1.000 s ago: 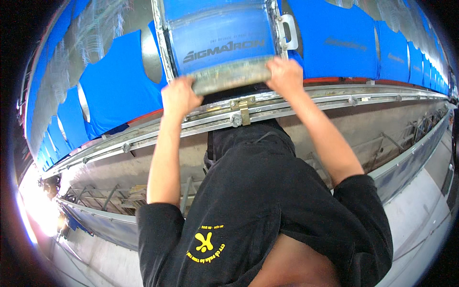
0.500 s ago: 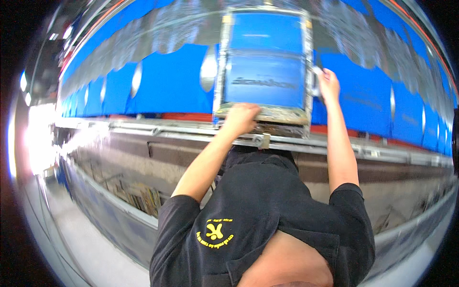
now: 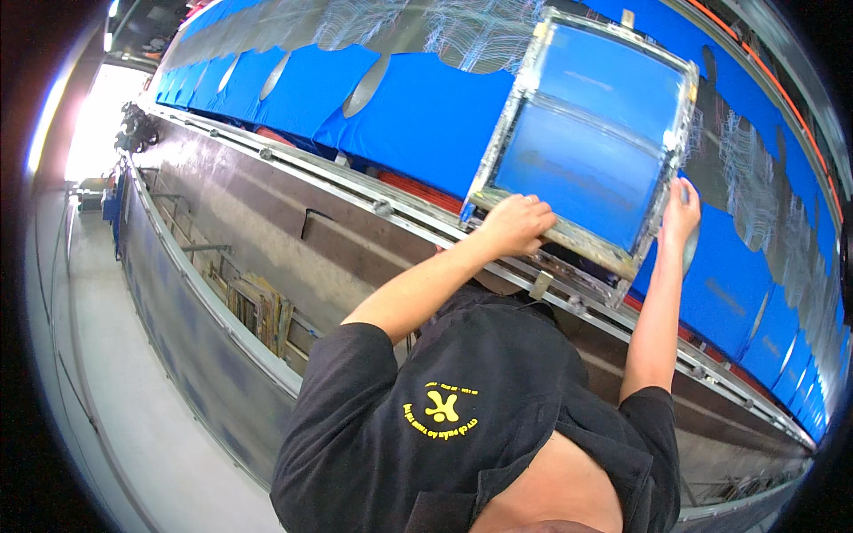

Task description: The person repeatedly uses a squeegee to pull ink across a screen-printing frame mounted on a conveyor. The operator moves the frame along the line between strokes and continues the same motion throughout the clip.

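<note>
The rectangular metal-framed printing screen with blue mesh point(image 3: 591, 142) lies flat over the long printing table, on top of the row of blue shirts point(image 3: 418, 111) spread along that table. Its frame is grey, worn and smeared with pale residue along the edges; a crossbar of the same metal divides the blue mesh into two panels. The mesh is darker and mottled in the near panel, cleaner in the far one.

The long axis of the screen runs across the table, away from the person, and in this view it leans toward the upper right. The near short edge overhangs the grey metal side rail point(image 3: 373, 209) of the table; the far short edge points toward the opposite side of the table.

The left hand point(image 3: 517, 224) is closed over the near short edge of the frame, close to its left corner, fingers curled on top. The right hand point(image 3: 680, 213) presses against the right long side of the frame near the lower corner, fingers extended upward along it; whether the thumb wraps the frame cannot be told.

The person wears a black short-sleeved shirt with a yellow emblem point(image 3: 442, 409).
</note>
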`<state>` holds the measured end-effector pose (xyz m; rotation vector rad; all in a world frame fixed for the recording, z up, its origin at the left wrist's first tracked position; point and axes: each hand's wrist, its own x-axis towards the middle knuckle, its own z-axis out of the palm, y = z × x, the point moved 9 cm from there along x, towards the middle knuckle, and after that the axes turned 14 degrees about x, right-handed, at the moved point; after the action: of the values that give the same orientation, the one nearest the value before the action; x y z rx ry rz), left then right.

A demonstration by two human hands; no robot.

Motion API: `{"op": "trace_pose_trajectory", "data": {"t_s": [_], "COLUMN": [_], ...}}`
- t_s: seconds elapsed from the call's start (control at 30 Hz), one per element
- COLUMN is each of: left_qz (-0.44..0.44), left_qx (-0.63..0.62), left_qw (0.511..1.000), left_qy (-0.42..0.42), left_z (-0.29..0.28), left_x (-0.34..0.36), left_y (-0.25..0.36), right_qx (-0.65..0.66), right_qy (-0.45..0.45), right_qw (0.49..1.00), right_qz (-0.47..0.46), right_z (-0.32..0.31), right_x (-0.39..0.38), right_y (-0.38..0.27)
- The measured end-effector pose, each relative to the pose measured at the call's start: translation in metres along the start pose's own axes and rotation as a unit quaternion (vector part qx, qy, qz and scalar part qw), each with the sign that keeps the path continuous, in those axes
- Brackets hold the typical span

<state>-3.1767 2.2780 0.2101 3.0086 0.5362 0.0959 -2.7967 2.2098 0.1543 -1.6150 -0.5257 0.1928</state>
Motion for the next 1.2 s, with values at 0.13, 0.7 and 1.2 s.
{"op": "trace_pose_trajectory", "data": {"t_s": [0.13,0.7,1.2], "left_qz": [0.021,0.027,-0.030], "left_qx": [0.049,-0.013,-0.079], "left_qw": [0.999,0.956,0.929], "left_qy": [0.004,-0.291,-0.359], "left_z": [-0.018,0.029,-0.015], "left_x": [-0.030,-0.082,-0.040], "left_y": [-0.122,-0.337,-0.358], "right_qx": [0.005,-0.044,-0.016], "right_qy": [0.004,0.005,-0.013], "right_qw": [1.000,0.998,0.985], "right_qz": [0.020,0.053,0.170], "right_z": [0.118,0.315,0.311], "right_x": [-0.056,-0.159,-0.168], "right_y": [0.003,0.014,0.005]}}
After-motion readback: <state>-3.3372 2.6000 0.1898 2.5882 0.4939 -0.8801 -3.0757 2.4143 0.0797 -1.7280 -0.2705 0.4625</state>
